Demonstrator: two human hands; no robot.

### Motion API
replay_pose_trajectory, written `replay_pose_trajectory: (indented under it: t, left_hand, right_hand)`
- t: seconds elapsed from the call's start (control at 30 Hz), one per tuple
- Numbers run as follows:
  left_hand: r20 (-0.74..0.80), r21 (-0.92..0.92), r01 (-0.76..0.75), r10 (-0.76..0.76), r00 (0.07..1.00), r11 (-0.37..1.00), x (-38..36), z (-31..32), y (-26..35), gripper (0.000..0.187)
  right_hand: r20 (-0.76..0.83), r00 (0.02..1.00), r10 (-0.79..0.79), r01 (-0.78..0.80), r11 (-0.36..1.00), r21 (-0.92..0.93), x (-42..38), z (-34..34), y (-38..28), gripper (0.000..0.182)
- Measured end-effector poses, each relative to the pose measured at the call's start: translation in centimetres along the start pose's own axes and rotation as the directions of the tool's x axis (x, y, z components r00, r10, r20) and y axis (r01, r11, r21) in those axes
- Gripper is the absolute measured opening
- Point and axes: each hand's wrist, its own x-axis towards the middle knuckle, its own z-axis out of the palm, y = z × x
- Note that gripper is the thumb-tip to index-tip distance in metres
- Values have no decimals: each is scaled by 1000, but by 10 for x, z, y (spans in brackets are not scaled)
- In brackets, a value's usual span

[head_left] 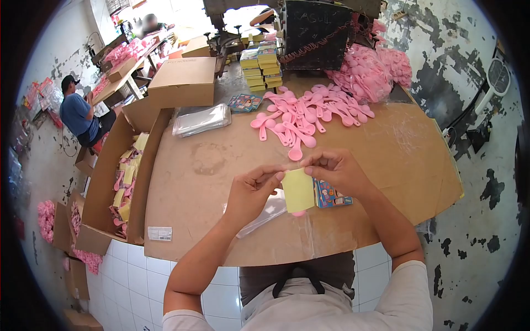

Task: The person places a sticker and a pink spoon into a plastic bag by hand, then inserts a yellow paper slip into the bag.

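Observation:
A pale yellow card (298, 191) is held up over the cardboard work surface. My left hand (255, 190) pinches its upper left corner between thumb and fingers. At the upper right corner my right hand (335, 170) grips it the same way, fingers closed. Below the card's lower edge peeks a bit of pink plastic (298, 213); most of it is hidden. Under my right hand lie blue printed cards (338, 199), partly covered. Beside my left wrist lies a clear plastic bag (268, 214). Beyond both hands spreads a pile of pink spoons (301, 121).
A long cardboard box (150, 182) with packed spoons stands left of the table. Clear bags (202, 120), a closed carton (182, 83), stacked cards (260, 67) and a black machine (314, 36) are at the back. A person (83, 113) sits at far left.

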Motion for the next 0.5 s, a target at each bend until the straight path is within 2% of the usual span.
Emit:
replay_pose_trajectory:
  t: [0.03, 0.17, 0.23, 0.37, 0.5]
  left_hand:
    - [-9, -12, 9, -9, 1000, 1000, 0, 1, -1, 27]
    - [-1, 19, -122, 122, 993, 992, 1, 3, -15, 25]
    - [15, 17, -165, 165, 986, 986, 2, 2, -18, 24]
    - [62, 62, -150, 146, 987, 987, 1, 1, -16, 23]
    - [70, 46, -141, 138, 988, 989, 3, -5, -20, 23]
  right_hand:
    - [-25, 999, 30, -30, 999, 12, 0, -2, 4, 10]
    - [-39, 995, 95, -94, 995, 17, -4, -2, -1, 10]
    - [-11, 999, 36, -35, 998, 53, -3, -6, 12, 13]
    - [8, 1000, 12, -12, 998, 62, -5, -10, 19, 16]
    - [3, 1000, 12, -12, 999, -33, -7, -13, 15, 16]
